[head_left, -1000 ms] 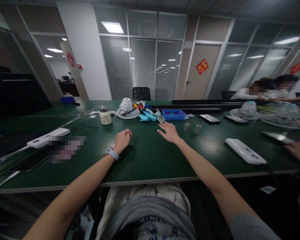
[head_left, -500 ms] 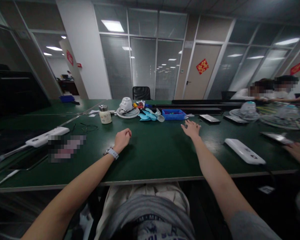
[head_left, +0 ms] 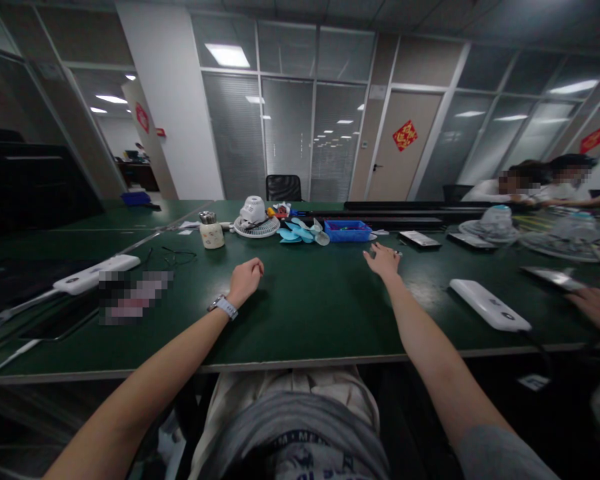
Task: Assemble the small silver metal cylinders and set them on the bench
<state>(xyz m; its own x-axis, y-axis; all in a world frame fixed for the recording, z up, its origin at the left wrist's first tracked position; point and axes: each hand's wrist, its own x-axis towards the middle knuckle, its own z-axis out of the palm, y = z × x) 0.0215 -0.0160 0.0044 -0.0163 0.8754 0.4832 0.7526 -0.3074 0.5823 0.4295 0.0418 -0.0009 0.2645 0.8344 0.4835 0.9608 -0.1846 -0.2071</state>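
Note:
My left hand (head_left: 245, 280) rests on the green table with its fingers curled in, and nothing shows in it. Farther right, my right hand (head_left: 384, 260) lies palm down with fingers apart, holding nothing. Just beyond it are a blue basket (head_left: 349, 232) with small items inside and a white-cased flat device (head_left: 419, 240). Between the hands, toward the back, lie light-blue fan blades (head_left: 300, 231). Behind my left hand sits a white fan body with its round grille (head_left: 256, 225), and a cream-coloured jar (head_left: 212, 233) stands left of that.
White power strips lie at left (head_left: 97, 273) and right (head_left: 490, 305). A dark phone (head_left: 63, 323) lies at the left edge. Long black bars (head_left: 395, 213) run across the back. A co-worker's hand (head_left: 597, 305) is at far right, near another flat device (head_left: 550, 278).
The view has shifted very slightly. The fingers of my right hand appear a little lower and closer together; my left hand and the objects stay in place.

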